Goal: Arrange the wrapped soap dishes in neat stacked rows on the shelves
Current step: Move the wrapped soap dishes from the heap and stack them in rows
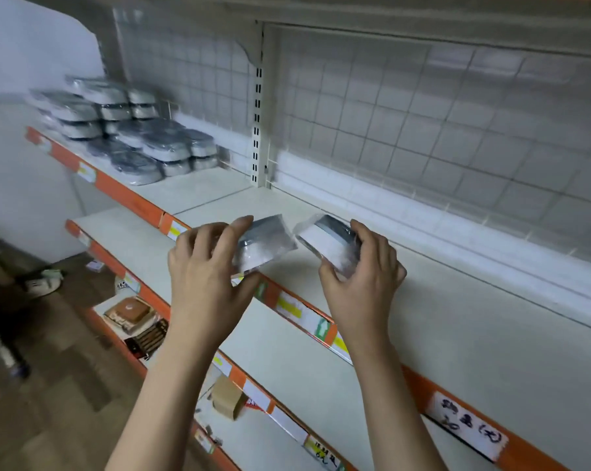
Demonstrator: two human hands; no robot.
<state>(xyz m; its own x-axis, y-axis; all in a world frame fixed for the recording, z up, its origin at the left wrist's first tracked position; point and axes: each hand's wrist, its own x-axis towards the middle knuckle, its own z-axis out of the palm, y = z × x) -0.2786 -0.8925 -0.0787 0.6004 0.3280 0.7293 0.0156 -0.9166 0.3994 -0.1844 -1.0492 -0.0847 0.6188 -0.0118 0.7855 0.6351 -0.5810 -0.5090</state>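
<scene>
glossy plastic-wrapped soap dishes (pixel 267 243), seemingly matt shelf (pixel 457 317)

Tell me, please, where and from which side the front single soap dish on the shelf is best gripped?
Probably by its two long sides, coming from above. The front dish lies flat and alone at the stack's near edge, its top clear and its rounded ends free. Neighbours crowd behind it, so a rear approach looks blocked. Its wrap looks slick; grip the rim firmly.

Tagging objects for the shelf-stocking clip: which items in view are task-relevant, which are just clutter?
Task-relevant:
left hand holding a wrapped soap dish
right hand holding a second wrapped dish
stacked dishes at far left
top shelf

Clutter:
brown packaged items on a lower shelf
small cardboard box
price labels on the orange rail
</scene>
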